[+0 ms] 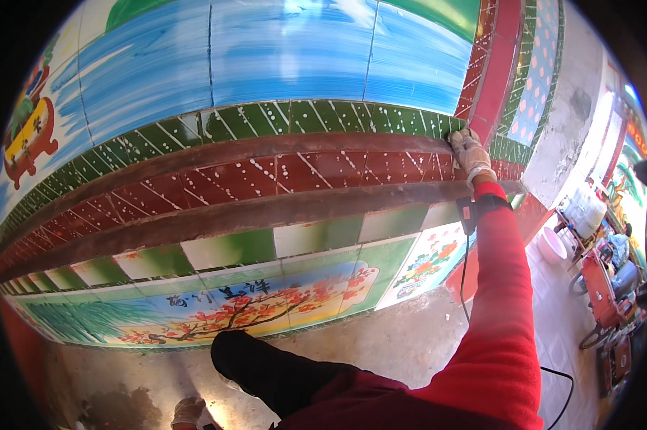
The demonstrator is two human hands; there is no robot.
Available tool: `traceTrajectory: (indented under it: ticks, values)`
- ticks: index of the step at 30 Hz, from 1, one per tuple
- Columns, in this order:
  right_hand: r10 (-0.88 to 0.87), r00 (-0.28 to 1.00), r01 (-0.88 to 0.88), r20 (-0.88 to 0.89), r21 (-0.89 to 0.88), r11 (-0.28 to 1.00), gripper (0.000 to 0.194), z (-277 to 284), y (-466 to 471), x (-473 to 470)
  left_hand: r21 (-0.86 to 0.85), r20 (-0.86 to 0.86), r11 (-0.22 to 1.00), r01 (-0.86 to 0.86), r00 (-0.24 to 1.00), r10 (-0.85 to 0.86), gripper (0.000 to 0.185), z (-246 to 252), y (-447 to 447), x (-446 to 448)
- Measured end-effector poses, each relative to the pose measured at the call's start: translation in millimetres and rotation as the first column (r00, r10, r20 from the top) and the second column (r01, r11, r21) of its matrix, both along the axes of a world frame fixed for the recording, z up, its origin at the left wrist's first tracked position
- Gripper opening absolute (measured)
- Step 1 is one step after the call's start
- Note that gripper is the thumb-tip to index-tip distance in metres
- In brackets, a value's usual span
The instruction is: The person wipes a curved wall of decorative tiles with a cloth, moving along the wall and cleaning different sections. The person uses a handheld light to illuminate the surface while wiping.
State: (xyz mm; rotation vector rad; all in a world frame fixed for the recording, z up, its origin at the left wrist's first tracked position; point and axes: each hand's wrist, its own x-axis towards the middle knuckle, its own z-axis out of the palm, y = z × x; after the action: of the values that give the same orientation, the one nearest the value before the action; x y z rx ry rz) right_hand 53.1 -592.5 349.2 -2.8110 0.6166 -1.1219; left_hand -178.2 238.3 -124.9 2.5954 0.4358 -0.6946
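Observation:
My right hand (469,151), in a pale, thin glove, presses on the right end of the tiled ledge, where green tiles (329,117) with white streaks and dots meet a red upright strip (495,75). Its fingertips are bent against the tiles; whether something thin lies under them cannot be told. My left hand (188,411), also gloved, hangs low at the bottom edge beside my dark-clad leg, partly cut off, and its fingers are unclear. Dark red speckled tiles (323,171) run along the ledge below the green ones. Above them rises a glossy blue painted tile wall (291,54).
Below the ledge is a tile panel with painted blossoms (296,298), close to my knee. A wet patch darkens the concrete floor (119,411). To the right stand a pink basin (552,246) and a red cart-like vehicle (597,285) among containers. A black cable (570,387) trails behind my right arm.

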Motion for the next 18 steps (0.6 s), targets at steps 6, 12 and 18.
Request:
traceTrajectory:
  ticks: [6,12,18]
  values:
    - [-0.045,0.998,0.046,0.034,-0.056,0.997,0.053,1.5,-7.2,9.1,0.249,0.146,0.949,0.193,0.961,-0.234,0.043,-17.9,-5.3,4.8]
    - [0.184,0.982,-0.182,0.044,-0.051,0.982,0.061,-6.1,-21.8,6.6,-0.029,-0.001,1.0,-0.007,1.0,0.007,0.044,6.6,-26.1,7.5]
    - [0.028,0.998,-0.028,0.065,-0.002,1.0,0.065,-11.1,-48.1,29.1,0.073,0.069,0.992,0.104,0.992,-0.109,0.044,12.1,-34.4,10.8]
